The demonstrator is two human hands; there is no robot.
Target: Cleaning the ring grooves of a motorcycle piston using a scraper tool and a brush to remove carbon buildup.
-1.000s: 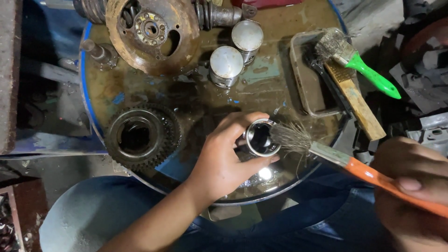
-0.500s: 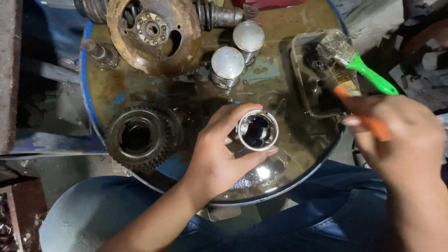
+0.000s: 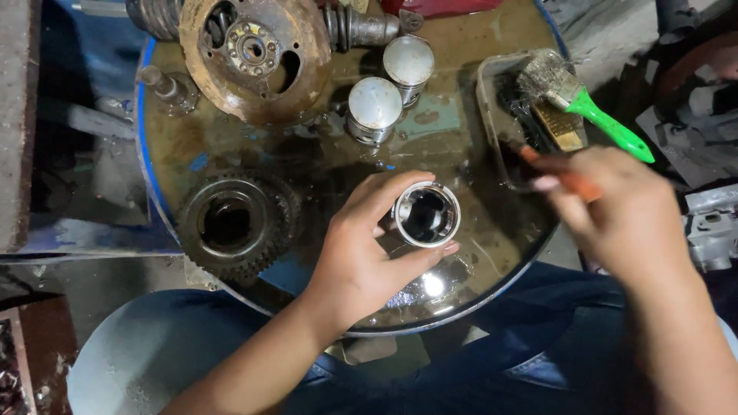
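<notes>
My left hand (image 3: 361, 257) grips a hollow metal piston (image 3: 426, 214), open end up, over the oily top of a blue drum (image 3: 231, 138). My right hand (image 3: 615, 211) holds an orange-handled brush (image 3: 565, 178) whose bristle end reaches into a dark rectangular tray (image 3: 492, 115) at the drum's right side. A green-handled brush (image 3: 592, 111) and a wooden-backed brush (image 3: 557, 127) lie in the same tray.
Two upright pistons (image 3: 374, 107) (image 3: 408, 65) stand at the drum's centre back. A rusty round housing (image 3: 254, 58) sits at the back left, a large gear (image 3: 234, 224) at the front left, a small bolt-like part (image 3: 165, 84) at the left edge. My blue-trousered legs lie below.
My right hand moved the orange brush away from the piston, up and right into the tray. My left hand kept the piston nearly still.
</notes>
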